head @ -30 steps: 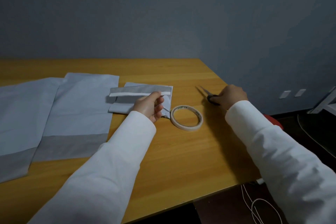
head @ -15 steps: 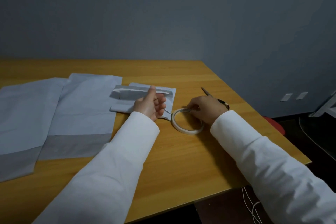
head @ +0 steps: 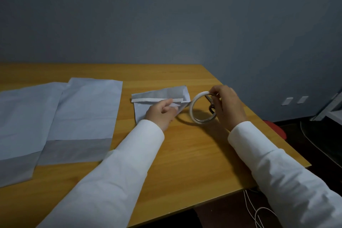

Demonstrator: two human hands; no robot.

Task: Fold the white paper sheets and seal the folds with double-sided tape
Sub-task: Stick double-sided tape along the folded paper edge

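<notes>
While folded paper [head: 161,96] at frame centre is pinched by left hand [head: 162,112], tape roll [head: 201,107] is held tilted off bench [head: 185,153] by right hand [head: 226,105].

Both arms are in long white sleeves — looks like a plain shirt, smooth cotton-ish fabric with soft creases and folds along the forearms. The left sleeve [head: 114,177] and right sleeve [head: 281,168] each end in a snug cuff at the wrist — both hands bare, with no visible rings or watch.
</notes>
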